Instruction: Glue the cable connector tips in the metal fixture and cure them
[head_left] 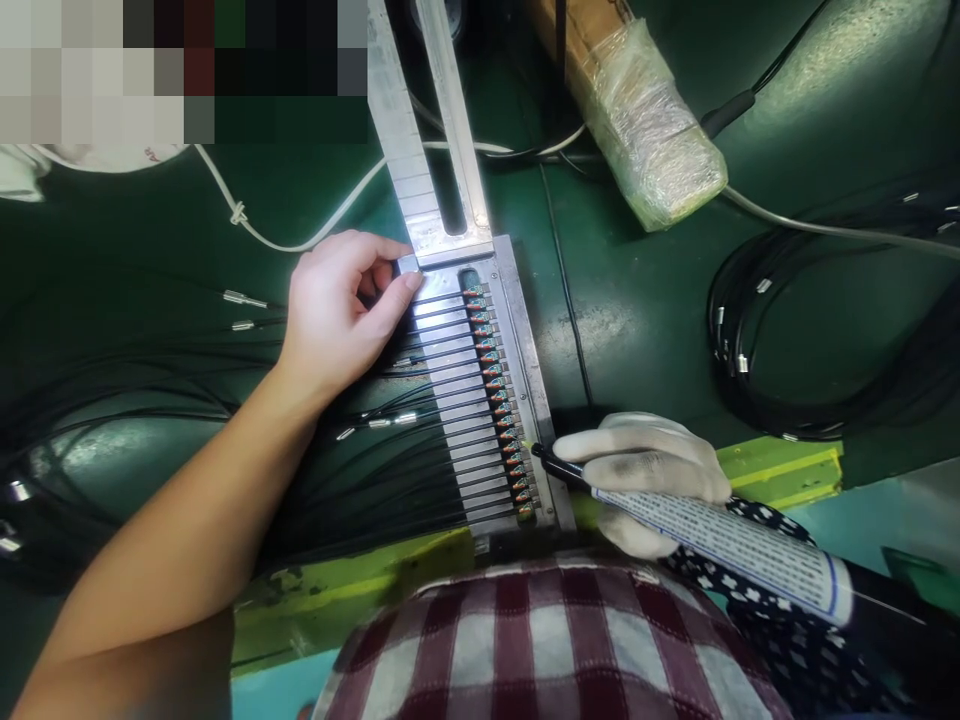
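My bare left hand (349,300) pinches the upper left corner of a flat metal fixture (450,385) between thumb and forefinger. Thin black cables (446,340) lie side by side across the fixture, their stripped ends showing coloured wires and small connectors (493,370) in a slot. In a white glove, my right hand (645,475) grips a black glue tube (727,540) with a printed white label. Its dark narrow nozzle points left, with the tip beside the lower connectors; whether it touches one I cannot tell.
A slotted metal bar (431,190) extends from the fixture's far end. At the upper right is a plastic-wrapped block (652,130). Cable coils (720,350) lie right, more cables (187,370) left. A white cord (330,225) crosses the green table, whose front edge is yellow-green (352,590).
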